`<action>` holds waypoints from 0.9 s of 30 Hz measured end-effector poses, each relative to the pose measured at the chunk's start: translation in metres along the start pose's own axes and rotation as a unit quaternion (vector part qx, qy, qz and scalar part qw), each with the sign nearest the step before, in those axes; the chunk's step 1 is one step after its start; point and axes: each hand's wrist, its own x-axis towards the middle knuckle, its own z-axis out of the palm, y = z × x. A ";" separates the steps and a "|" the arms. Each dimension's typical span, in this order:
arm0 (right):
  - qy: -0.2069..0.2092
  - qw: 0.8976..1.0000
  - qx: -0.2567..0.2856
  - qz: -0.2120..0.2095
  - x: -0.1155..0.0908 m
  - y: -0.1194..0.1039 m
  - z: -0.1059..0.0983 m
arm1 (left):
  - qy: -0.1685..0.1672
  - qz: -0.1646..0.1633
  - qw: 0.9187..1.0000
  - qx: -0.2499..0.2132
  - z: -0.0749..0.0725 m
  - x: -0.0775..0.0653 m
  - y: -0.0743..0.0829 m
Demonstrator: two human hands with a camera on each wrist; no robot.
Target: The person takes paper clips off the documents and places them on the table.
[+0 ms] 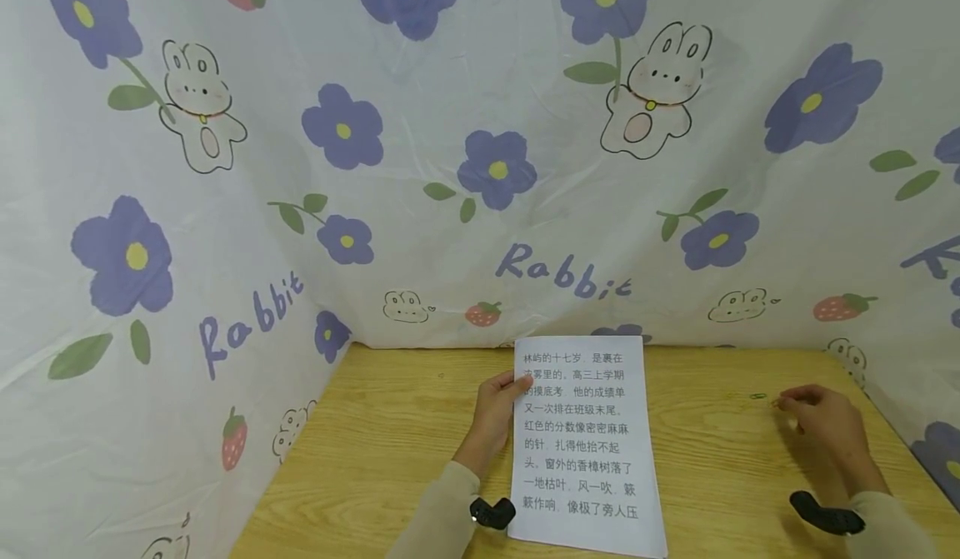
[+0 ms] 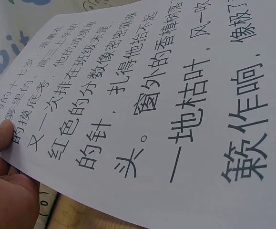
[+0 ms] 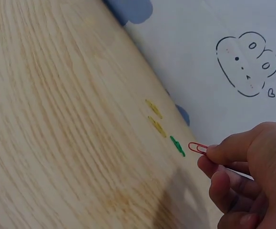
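A white sheet of paper (image 1: 585, 451) printed with Chinese text is held up by my left hand (image 1: 491, 416). The thumb lies on the front near its upper left edge, the fingers behind it, as the left wrist view shows. Whether it is one sheet or more, I cannot tell. Over the right side of the table, my right hand (image 1: 828, 426) pinches a red paper clip (image 3: 197, 148) between thumb and index finger, its looped end sticking out. Close by on the wood lie a green paper clip (image 3: 177, 146) and two yellow paper clips (image 3: 157, 126).
The wooden table (image 1: 390, 442) ends at the back against a white curtain (image 1: 420, 234) printed with rabbits, flowers and strawberries. The curtain also runs along the left and right sides. Dark bands (image 1: 825, 516) sit on both wrists.
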 end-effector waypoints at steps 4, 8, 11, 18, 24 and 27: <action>-0.020 0.999 -0.011 0.022 0.002 0.004 0.000 | 0.001 0.001 1.000 -0.001 0.000 0.000 0.000; -0.032 0.999 -0.027 0.028 0.002 0.008 0.003 | 0.004 -0.002 1.000 -0.002 0.000 0.000 0.000; -0.038 0.998 -0.035 0.031 0.003 0.011 0.005 | 0.003 -0.004 1.000 -0.002 -0.001 -0.001 0.000; -0.042 0.998 -0.038 0.025 0.001 0.012 0.007 | 0.000 -0.002 1.000 0.003 0.000 -0.002 0.002; -0.032 0.998 -0.042 0.021 -0.001 0.010 0.007 | -0.004 -0.002 1.000 0.007 0.000 -0.002 0.001; -0.028 0.999 -0.043 0.018 -0.002 0.009 0.007 | -0.004 -0.001 1.000 0.006 0.000 -0.002 0.001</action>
